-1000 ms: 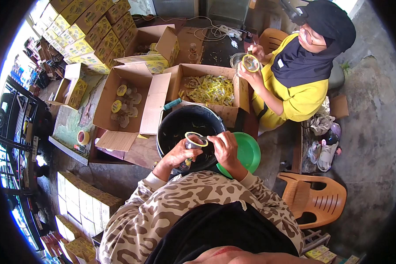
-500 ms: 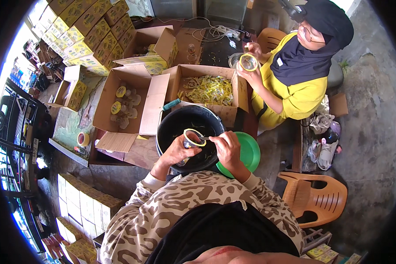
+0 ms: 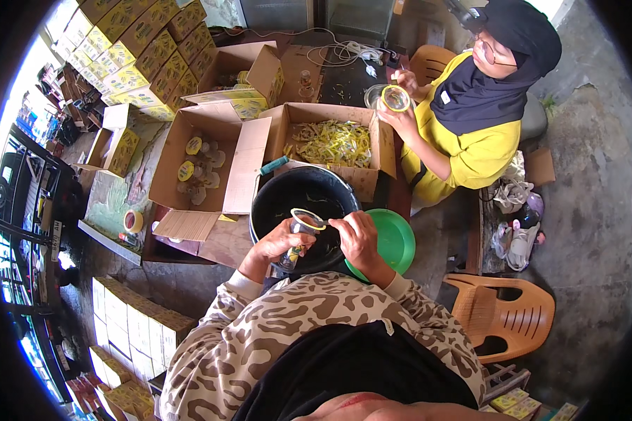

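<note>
My left hand (image 3: 279,241) is wrapped round a clear plastic cup (image 3: 306,222), tilted above a black bucket (image 3: 262,193). Some yellow shows along the cup's rim, and a printed patch shows low on its side. At the right of that rim, the fingers of my right hand (image 3: 357,238) are pinched together on something small and thin, too small to name. A green basin (image 3: 398,242) lies just beyond my right hand. Thin scraps cling inside the bucket, and a teal-handled tool (image 3: 274,165) rests at its far edge.
Past the bucket, a cardboard box (image 3: 383,144) holds yellow strips (image 3: 333,144); another box (image 3: 165,158) at left holds several clear cups. Across the table, a person in yellow (image 3: 463,154) handles a yellow-rimmed cup (image 3: 396,99). An orange chair (image 3: 470,309) stands at right. Stacked cartons (image 3: 133,56) rise far left.
The cup in my left hand has turned and tilted, so its printed side shows more and less yellow is seen round its rim. My right hand has shifted slightly left.
</note>
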Motion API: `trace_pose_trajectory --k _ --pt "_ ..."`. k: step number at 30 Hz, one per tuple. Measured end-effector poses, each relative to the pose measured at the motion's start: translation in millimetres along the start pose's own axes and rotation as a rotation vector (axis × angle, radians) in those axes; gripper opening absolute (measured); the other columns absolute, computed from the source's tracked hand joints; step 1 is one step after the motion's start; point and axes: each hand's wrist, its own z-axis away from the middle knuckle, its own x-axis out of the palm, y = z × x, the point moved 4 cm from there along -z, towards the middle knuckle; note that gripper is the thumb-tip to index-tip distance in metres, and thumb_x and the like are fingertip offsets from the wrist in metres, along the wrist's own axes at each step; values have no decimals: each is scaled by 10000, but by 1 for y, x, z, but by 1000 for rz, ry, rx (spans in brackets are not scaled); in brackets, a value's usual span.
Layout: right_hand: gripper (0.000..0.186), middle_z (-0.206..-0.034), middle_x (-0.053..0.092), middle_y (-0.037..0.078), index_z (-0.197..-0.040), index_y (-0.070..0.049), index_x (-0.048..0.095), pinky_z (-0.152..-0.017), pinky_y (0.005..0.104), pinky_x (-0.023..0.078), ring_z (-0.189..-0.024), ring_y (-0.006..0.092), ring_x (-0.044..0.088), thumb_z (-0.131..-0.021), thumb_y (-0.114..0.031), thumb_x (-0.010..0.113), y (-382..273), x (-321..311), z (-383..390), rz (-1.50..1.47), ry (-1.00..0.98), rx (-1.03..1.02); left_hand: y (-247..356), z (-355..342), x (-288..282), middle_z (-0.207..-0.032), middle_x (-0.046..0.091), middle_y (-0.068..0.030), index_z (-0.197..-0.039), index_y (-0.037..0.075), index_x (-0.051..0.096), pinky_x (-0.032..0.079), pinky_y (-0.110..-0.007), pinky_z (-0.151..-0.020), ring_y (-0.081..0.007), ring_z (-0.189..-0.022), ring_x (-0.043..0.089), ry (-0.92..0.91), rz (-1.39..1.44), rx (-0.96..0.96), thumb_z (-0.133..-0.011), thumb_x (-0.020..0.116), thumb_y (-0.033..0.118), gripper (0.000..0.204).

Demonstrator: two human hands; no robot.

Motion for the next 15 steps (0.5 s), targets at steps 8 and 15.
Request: trace_pose_trajectory --k 8,15 --pt "187 -828 534 28 -974 -100 693 -702 364 457 -781 215 569 -795 -46 695 -4 7 1 -11 -39 14 -12 1 -3 -804 591 -60 -1195 -15 567 501 -234 -582 -113 -637 576 -120 49 -73 -827 748 316 528" --pt "186 -822 534 30 -970 -108 690 -698 374 462 -783 220 573 -797 -38 695 -7 12 1 -30 -12 28 -20 4 -7 -775 605 -75 -1206 -8 563 491 -235 -558 -115 -598 569 -179 211 -95 -836 723 318 519"
